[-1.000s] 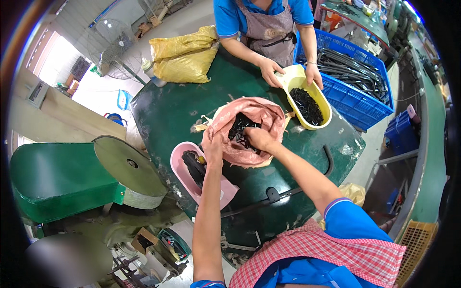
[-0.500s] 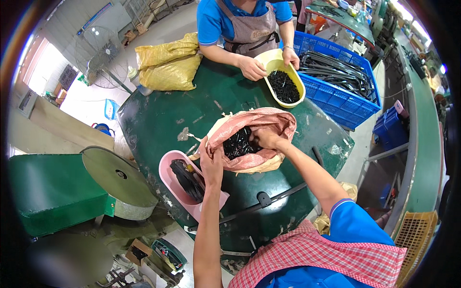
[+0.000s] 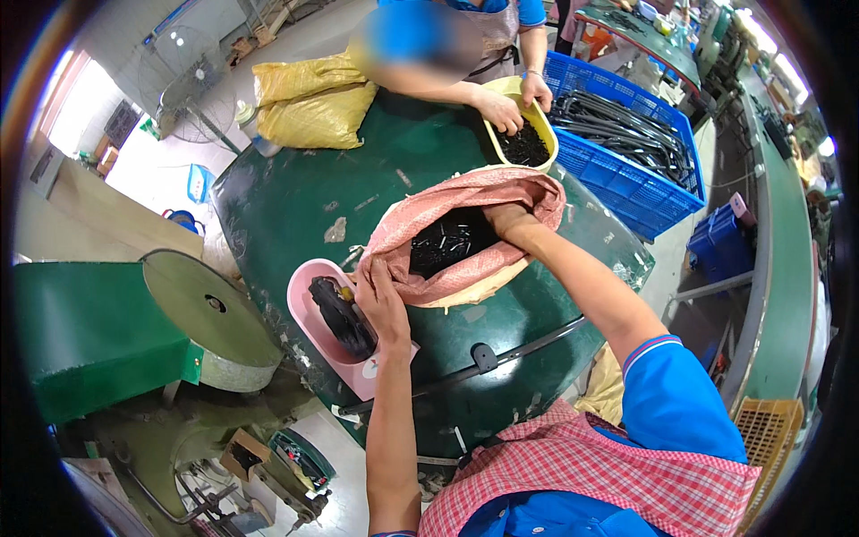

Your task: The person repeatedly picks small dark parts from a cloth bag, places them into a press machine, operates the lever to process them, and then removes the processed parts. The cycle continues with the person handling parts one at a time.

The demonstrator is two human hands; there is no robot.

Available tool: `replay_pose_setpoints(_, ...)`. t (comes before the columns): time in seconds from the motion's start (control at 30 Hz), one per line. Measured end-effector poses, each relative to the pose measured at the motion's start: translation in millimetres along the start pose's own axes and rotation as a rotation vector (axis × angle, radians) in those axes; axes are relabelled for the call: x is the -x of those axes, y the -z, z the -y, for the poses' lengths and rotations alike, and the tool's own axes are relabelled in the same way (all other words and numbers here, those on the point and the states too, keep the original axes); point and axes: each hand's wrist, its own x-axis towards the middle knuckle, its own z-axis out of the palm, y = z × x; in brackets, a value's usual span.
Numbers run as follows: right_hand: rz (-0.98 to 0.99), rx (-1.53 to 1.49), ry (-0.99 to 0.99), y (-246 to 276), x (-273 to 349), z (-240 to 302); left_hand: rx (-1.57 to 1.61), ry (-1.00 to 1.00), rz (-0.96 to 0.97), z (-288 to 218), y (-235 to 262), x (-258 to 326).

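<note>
A woven sack (image 3: pixel 425 211) with a rolled-down pink rim stands open on the green table (image 3: pixel 309 210). Small black parts (image 3: pixel 447 243) lie inside it. My left hand (image 3: pixel 383 309) grips the sack's near-left rim, fingers folded over the edge. Into the sack's right side reaches my right hand (image 3: pixel 508 219); its fingers are hidden inside by the rim and shadow. Beside my left wrist is a pink container (image 3: pixel 302 309) holding a dark bundle (image 3: pixel 342 320).
Across the table a co-worker's hand (image 3: pixel 499 111) reaches into a yellow tub (image 3: pixel 548 148) of small black pieces. A blue crate (image 3: pixel 617 192) of black strips stands at right. A long dark bar (image 3: pixel 537 347) crosses the near side. Yellow sacks (image 3: pixel 313 116) lie far left.
My right hand has gone deeper into the sack toward its right side, and the rim has spread wider. The co-worker leans forward, one hand now in the yellow tub.
</note>
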Motion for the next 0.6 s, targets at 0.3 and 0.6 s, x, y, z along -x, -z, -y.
replay_pose_setpoints(0.3,-0.082,-0.042,0.022,-10,23,-7,-0.030,0.030,-0.005,10,17,39)
replay_pose_setpoints(0.6,-0.130,-0.329,0.169,-39,8,33,0.034,0.041,0.075,3,15,42)
